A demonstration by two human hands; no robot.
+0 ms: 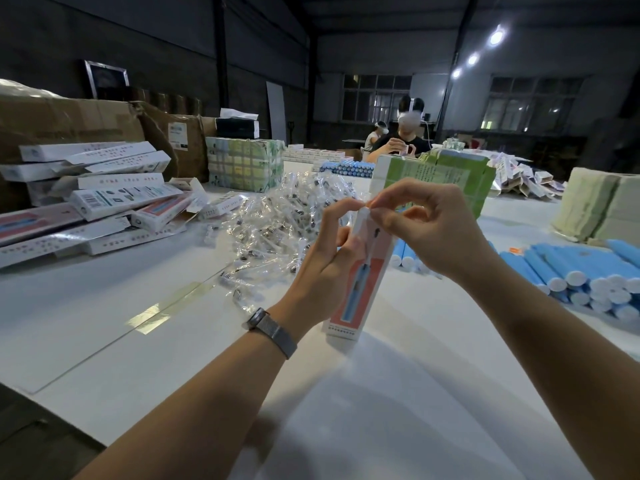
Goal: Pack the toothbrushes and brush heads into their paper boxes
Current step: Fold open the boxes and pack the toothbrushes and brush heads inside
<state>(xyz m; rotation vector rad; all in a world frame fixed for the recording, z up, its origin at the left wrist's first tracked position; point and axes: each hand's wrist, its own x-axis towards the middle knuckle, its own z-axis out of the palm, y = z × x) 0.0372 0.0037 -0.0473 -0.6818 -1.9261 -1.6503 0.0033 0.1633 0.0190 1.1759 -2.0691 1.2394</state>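
Head view: a tall paper box (360,282), white with a pink front panel and a printed blue toothbrush, stands upright on the white table (398,393), its bottom end touching the surface. The left hand (325,261) grips the box from the left side around its upper half, fingers curled round the edge, thumb up near the top. The right hand (426,226) is at the top end of the box, thumb and forefinger pinching the top flap; the other fingers are loosely curled above it. Can't tell if the flap is fully tucked in, and the contents are not visible. A metal mesh wristband (272,330) sits on the left wrist.

Just behind the hands lies a heap of brush heads in clear wrappers (277,216), spread over the table centre. To the right lies a pile of blue toothbrush handles (581,275) with white ends, stacked on their sides. A second batch of blue handles (349,168) lies farther back. At far left is a messy stack of flat white boxes (104,199), some with open flaps. Brown cartons (69,119) stand behind that stack. A green-printed bundle (242,164) sits at centre back, another green carton (446,181) right behind the right hand. Pale wrapped bundles (595,206) sit at far right. Across the table another person (401,140) is seated, hands together, wearing a headset.
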